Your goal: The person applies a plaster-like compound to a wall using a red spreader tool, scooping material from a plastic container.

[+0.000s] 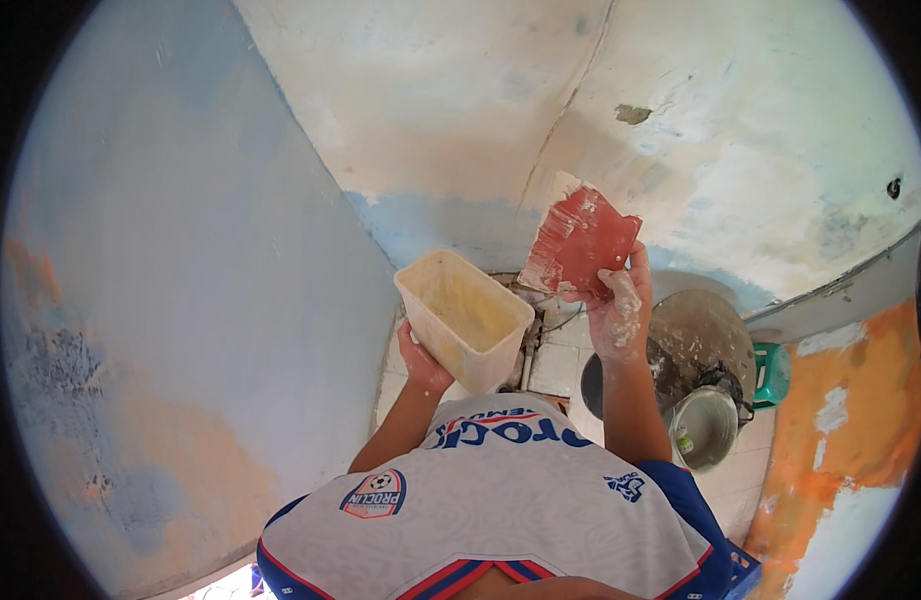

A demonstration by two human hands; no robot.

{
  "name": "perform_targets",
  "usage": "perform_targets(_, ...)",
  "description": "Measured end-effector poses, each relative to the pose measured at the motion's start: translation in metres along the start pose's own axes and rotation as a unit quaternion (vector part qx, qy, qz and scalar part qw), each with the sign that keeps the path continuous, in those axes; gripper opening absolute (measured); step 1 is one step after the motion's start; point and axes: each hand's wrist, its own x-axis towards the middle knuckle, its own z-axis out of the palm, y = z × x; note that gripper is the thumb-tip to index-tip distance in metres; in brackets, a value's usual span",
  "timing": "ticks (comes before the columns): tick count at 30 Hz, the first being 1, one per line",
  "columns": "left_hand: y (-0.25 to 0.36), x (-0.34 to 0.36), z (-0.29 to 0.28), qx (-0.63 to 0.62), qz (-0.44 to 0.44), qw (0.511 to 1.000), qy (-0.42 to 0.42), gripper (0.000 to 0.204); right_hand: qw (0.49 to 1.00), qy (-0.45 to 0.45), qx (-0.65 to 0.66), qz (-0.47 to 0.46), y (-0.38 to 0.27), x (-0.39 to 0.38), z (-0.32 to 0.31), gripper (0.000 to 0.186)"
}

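My left hand (423,355) grips a cream rectangular plastic container (490,327) by its left side and lower part, the open top showing yellowish stains inside. My right hand (617,315) is closed on a red flat scraper (590,240), raised to the right of the container, with the thumb across its face. Whitish paste streaks the scraper's left part, and more of it coats my right thumb. The two tools are apart, in front of the lower wall.
Patchy plastered walls (160,250) curve around me, orange on the right (840,420). At lower right on the tiled floor (555,365) stand a round stained board or lid (705,320), a grey bucket (703,430) with dark plastic beside it and a green plastic item (772,375). Pipework (528,365) runs low ahead.
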Motion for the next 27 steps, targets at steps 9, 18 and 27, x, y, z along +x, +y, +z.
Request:
perform_targets(9,0.013,0.006,-0.029,0.003,0.0,0.999,-0.032,0.075,0.999,-0.013,0.034,-0.002,0.006,0.026,-0.008,0.042)
perform_targets(18,0.029,0.013,-0.036,-0.013,0.09,0.996,-0.026,0.077,0.999,0.008,-0.035,-0.019,0.02,0.053,0.007,0.035)
perform_targets(27,0.102,0.05,-0.004,-0.001,0.1,0.995,0.0,0.079,0.99,0.015,-0.035,-0.135,0.069,0.123,0.07,0.032)
